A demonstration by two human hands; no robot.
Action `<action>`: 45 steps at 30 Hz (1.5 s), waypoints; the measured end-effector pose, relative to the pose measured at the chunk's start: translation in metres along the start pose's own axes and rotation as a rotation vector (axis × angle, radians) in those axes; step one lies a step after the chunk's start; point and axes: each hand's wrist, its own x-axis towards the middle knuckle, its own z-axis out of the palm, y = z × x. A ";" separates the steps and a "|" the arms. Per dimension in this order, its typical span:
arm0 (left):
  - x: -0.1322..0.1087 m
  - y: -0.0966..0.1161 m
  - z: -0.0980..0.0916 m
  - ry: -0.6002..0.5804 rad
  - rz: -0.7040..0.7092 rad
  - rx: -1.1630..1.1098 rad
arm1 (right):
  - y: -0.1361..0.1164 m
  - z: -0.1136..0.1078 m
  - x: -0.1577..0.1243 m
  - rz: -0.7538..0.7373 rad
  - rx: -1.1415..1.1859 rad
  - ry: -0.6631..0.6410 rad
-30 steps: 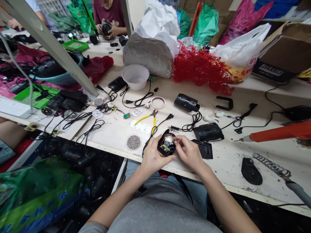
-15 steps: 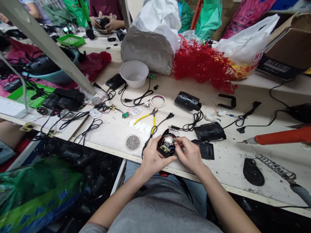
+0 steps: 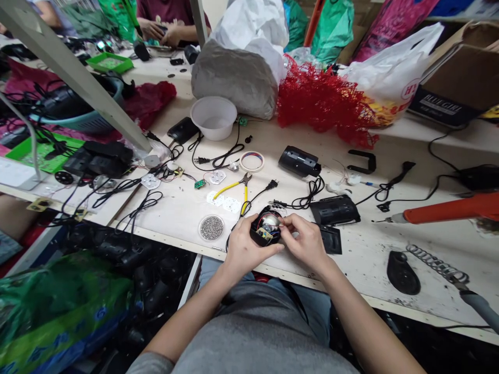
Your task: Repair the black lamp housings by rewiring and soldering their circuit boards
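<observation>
My left hand (image 3: 244,246) is wrapped round a black plastic housing (image 3: 257,238) near the table's front edge. Inside the housing's open top show a silvery round part (image 3: 271,222), a small yellowish circuit board (image 3: 265,234) and thin wires. Thumb and forefinger of my right hand (image 3: 302,239) are pinched at the housing's right rim, on a thin red wire (image 3: 279,224). Just beyond the housing lie yellow-handled cutters (image 3: 245,187) and a black plug (image 3: 272,184) on its cord. Left of my left hand stands a round dish of small screws (image 3: 211,228).
Black casings (image 3: 299,161) and cords lie beyond my hands. An orange electric screwdriver (image 3: 448,209) points in from the right; a grey-handled tool (image 3: 477,306) rests in a coil stand (image 3: 436,262). A white bowl (image 3: 213,118) and tape roll (image 3: 251,161) stand farther back. A person works across the table.
The housing has turned slightly in my left hand, so the silvery round part shows more clearly. My right fingers stay at its rim. The whole view has shifted a little.
</observation>
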 end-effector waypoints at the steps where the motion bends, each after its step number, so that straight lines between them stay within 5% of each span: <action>1: 0.000 0.000 0.000 -0.001 -0.003 -0.002 | 0.000 0.000 0.000 -0.001 -0.006 0.002; 31: -0.003 0.007 0.002 -0.042 0.019 -0.016 | -0.002 -0.005 0.005 -0.233 -0.136 0.014; 45: -0.002 0.008 0.001 -0.055 -0.033 -0.046 | 0.009 -0.012 0.000 -0.040 0.095 -0.127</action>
